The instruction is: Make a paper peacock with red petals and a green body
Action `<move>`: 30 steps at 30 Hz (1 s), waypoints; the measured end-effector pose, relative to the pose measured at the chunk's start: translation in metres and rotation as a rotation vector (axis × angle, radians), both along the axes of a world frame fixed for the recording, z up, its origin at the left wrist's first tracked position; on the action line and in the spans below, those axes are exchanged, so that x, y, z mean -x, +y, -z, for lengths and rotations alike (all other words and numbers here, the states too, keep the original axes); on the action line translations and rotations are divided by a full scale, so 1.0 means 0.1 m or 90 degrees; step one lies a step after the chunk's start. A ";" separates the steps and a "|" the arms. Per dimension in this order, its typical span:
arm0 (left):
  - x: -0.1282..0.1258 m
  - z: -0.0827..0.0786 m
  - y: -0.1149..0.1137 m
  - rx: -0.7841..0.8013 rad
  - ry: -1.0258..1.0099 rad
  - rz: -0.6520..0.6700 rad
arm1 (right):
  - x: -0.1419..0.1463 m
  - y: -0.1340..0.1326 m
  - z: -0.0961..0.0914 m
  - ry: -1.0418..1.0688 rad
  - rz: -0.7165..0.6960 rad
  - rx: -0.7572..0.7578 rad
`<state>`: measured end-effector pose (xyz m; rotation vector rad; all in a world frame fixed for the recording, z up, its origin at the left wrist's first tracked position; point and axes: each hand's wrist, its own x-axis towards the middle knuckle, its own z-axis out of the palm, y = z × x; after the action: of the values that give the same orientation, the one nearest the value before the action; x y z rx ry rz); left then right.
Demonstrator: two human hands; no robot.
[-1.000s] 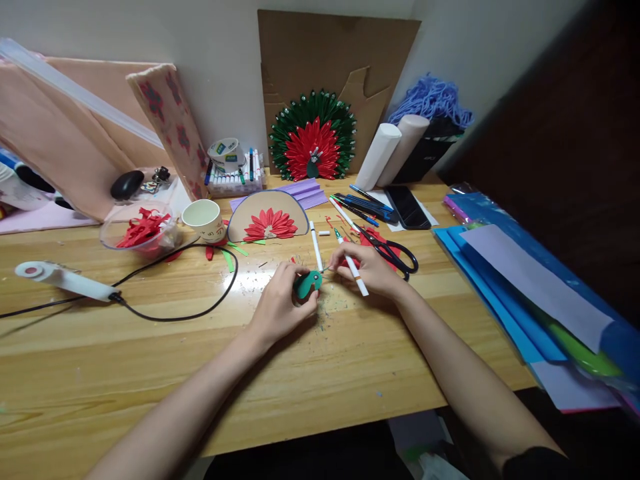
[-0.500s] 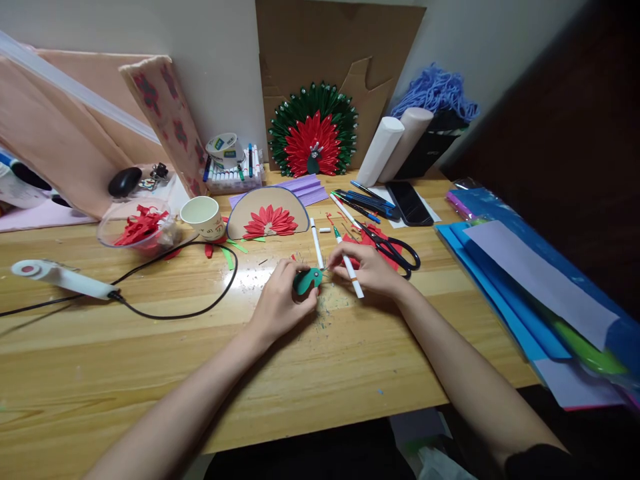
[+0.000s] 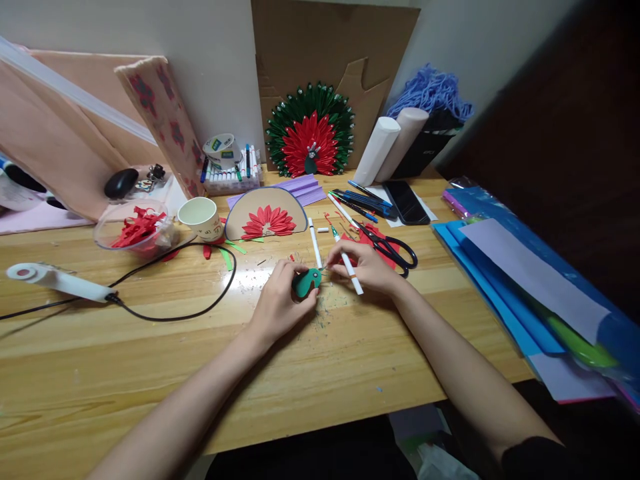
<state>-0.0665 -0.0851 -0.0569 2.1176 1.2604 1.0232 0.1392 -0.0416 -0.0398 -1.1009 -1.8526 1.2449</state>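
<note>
My left hand (image 3: 280,303) pinches a small green paper cut-out (image 3: 306,281) against the wooden table (image 3: 150,360). My right hand (image 3: 367,267) is closed around a white marker (image 3: 349,265) with a green tip, and its fingertips touch the cut-out's right end. Small paper scraps lie scattered around both hands. Black scissors (image 3: 393,248) rest on red paper just behind my right hand. A second white marker (image 3: 315,243) lies beyond the cut-out.
A half-round card with a red flower (image 3: 266,217), a paper cup (image 3: 201,217), a bowl of red strips (image 3: 137,228) and a glue gun with black cord (image 3: 55,280) lie to the left. Blue paper sheets (image 3: 520,287) lie right. Pens (image 3: 364,200), phone (image 3: 406,202), peacock craft (image 3: 310,140) behind.
Both hands stay on the cut-out and marker. The view has shifted slightly; the marker in my right hand has tilted a little.
</note>
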 end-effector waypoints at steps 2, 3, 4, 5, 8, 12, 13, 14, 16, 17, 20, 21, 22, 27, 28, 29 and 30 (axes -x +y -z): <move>0.00 0.00 -0.01 0.000 0.000 0.000 | 0.00 0.00 0.00 0.010 -0.001 0.009; 0.00 0.00 -0.01 -0.001 0.001 -0.001 | 0.00 0.00 0.00 0.013 -0.001 0.012; -0.01 -0.01 -0.01 -0.001 0.001 -0.002 | 0.01 0.00 0.00 0.015 -0.001 0.014; -0.01 -0.01 -0.01 -0.001 0.002 -0.003 | 0.01 -0.01 0.01 0.018 -0.001 0.015; -0.01 -0.02 -0.01 -0.001 0.004 -0.005 | 0.01 0.00 0.01 0.021 -0.002 0.014; 0.00 -0.02 -0.01 -0.002 0.010 -0.007 | 0.00 0.02 0.02 0.004 0.002 -0.003; 0.00 -0.02 -0.01 -0.002 0.012 -0.007 | -0.01 0.03 0.02 -0.005 0.011 -0.011; 0.00 -0.02 -0.01 -0.001 0.011 -0.006 | -0.02 0.04 0.02 -0.016 0.024 -0.022; 0.01 -0.02 -0.01 -0.002 0.001 -0.009 | -0.06 0.06 0.02 -0.042 0.050 -0.046; 0.01 -0.02 0.00 -0.001 -0.006 -0.011 | -0.09 0.08 0.02 -0.055 0.059 -0.054; 0.02 -0.03 0.00 0.016 -0.044 -0.019 | -0.16 0.12 0.03 -0.095 0.049 -0.059; 0.02 -0.03 0.01 0.034 -0.063 -0.020 | -0.18 0.13 0.04 -0.106 0.037 -0.054; 0.02 -0.02 0.02 0.064 -0.091 -0.024 | -0.20 0.14 0.05 -0.120 0.024 -0.048; 0.02 0.00 0.11 0.402 -0.426 -0.101 | -0.25 0.17 0.06 -0.211 0.034 -0.157; 0.02 -0.01 0.13 0.475 -0.518 -0.117 | -0.25 0.18 0.06 -0.248 0.044 -0.208; 0.03 -0.02 0.15 0.530 -0.597 -0.126 | -0.26 0.19 0.06 -0.296 0.048 -0.255; 0.05 -0.04 0.16 0.565 -0.656 -0.128 | -0.26 0.20 0.06 -0.349 0.046 -0.294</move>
<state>-0.0712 -0.0689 -0.0533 0.6291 1.0494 1.0975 0.1653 -0.0214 -0.0463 -1.3034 -2.3151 0.4423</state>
